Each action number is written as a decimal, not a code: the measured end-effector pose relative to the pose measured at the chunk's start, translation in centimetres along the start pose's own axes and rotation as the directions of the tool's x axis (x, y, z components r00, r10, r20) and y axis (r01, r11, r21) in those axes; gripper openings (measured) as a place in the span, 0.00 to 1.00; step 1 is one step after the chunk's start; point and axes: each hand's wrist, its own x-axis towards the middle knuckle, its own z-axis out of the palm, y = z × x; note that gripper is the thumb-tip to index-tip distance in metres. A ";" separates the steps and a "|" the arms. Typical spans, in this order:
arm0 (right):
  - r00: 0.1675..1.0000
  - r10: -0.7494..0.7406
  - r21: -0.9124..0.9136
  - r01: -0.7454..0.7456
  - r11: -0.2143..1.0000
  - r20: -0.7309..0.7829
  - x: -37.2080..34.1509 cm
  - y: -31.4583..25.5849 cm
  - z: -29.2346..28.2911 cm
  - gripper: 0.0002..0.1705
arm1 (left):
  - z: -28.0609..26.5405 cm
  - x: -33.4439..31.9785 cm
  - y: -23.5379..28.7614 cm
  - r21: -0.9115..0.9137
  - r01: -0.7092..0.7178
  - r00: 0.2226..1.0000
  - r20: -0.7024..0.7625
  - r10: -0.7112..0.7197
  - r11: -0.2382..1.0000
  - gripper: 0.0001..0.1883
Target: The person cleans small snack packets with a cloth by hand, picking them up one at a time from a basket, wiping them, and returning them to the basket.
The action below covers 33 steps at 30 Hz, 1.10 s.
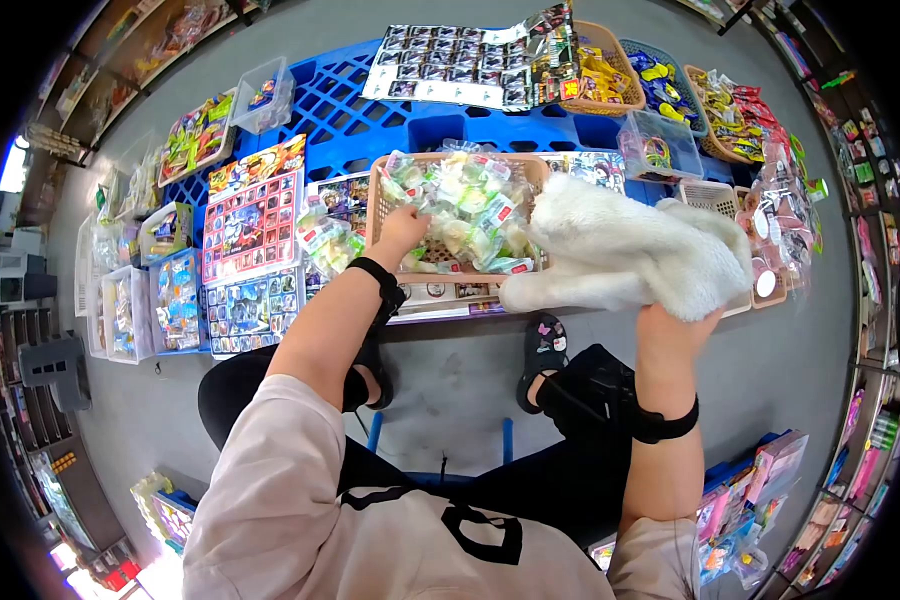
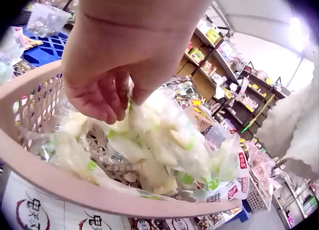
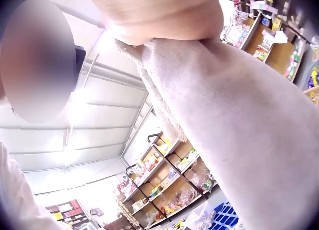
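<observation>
Left hand (image 1: 402,232) at left end of pink basket (image 1: 374,215), near front edge of blue pallet table (image 1: 335,105); thumb and fingers pinch clear packet (image 2: 157,127), hanging just below fingertips. Left hand nearer packets. White plush (image 1: 640,240) drapes over right hand (image 1: 675,330), reaching leftward to basket's right rim; right fingers hidden, curl unclear.

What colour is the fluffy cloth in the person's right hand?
White; the fluffy cloth shows best in the head view.
</observation>
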 end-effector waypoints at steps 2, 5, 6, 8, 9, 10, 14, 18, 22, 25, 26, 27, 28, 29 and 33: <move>0.993 0.110 0.263 -0.094 0.960 -0.050 -0.1 0.0 0.2 0.27 | -0.3 -0.1 -0.2 -0.089 0.088 0.992 0.096 -0.079 0.992 0.18; 0.994 0.026 0.199 -0.003 0.980 -0.109 -0.1 0.0 -0.1 0.26 | -2.5 -0.7 -0.4 -0.088 0.141 0.974 0.191 -0.122 0.986 0.14; 0.993 0.025 0.207 0.000 0.978 -0.119 0.0 0.4 -0.5 0.26 | -3.6 -1.0 -0.3 0.008 0.035 0.993 0.114 -0.036 0.999 0.15; 0.972 -0.228 -0.383 0.233 0.894 0.059 0.3 1.2 -1.6 0.24 | -6.0 -1.7 -0.5 0.121 -0.067 0.997 0.041 0.062 0.990 0.15; 0.972 -0.231 -0.378 0.233 0.896 0.052 0.5 1.0 -1.0 0.24 | -7.3 -2.3 -0.2 0.095 -0.087 0.996 0.038 0.083 0.992 0.14; 0.994 -0.107 -0.053 0.107 0.993 -0.004 0.6 0.5 -0.2 0.23 | -8.6 -2.9 0.2 0.067 -0.106 0.994 0.036 0.103 0.992 0.13; 0.967 -0.012 0.121 -0.020 0.992 0.256 1.6 -1.9 1.0 0.23 | -13.6 -6.3 3.6 -0.398 0.053 0.995 0.104 -0.012 0.916 0.09; 0.770 0.019 -0.121 0.076 0.990 0.638 1.9 -3.4 3.2 0.23 | -17.1 -12.4 8.6 -0.834 0.047 0.994 0.095 0.060 0.549 0.10; 0.818 0.060 0.158 -0.183 0.970 0.573 -0.5 -3.3 8.7 0.26 | -17.4 -15.7 12.0 -0.927 -0.032 0.989 0.025 0.146 0.373 0.06; 0.819 0.015 0.142 -0.117 0.983 0.573 -0.5 -4.0 11.7 0.25 | -16.3 -15.8 13.0 -0.842 -0.101 0.969 0.038 0.245 0.529 0.03; 0.817 0.064 0.193 -0.211 0.958 0.573 -0.3 -4.1 12.2 0.24 | -16.0 -15.7 13.1 -0.853 -0.119 0.962 0.029 0.273 0.507 0.04; 0.816 0.067 0.181 -0.206 0.962 0.574 -0.3 -3.7 12.5 0.24 | -15.8 -15.7 13.3 -0.864 -0.138 0.953 0.018 0.302 0.485 0.05; 0.844 0.220 0.222 -0.364 0.904 0.489 -0.5 -3.0 12.8 0.22 | -16.4 -15.9 13.9 -0.830 -0.137 0.961 0.021 0.274 0.541 0.08; 0.834 0.376 0.281 -0.504 0.817 0.404 -0.6 -2.5 13.1 0.20 | -16.6 -15.6 13.9 -0.835 -0.135 0.961 0.021 0.275 0.533 0.08; 0.851 0.359 0.224 -0.463 0.858 0.383 -0.1 -2.9 13.3 0.09 | -16.9 -14.4 13.5 -0.871 -0.083 0.978 0.022 0.206 0.485 0.15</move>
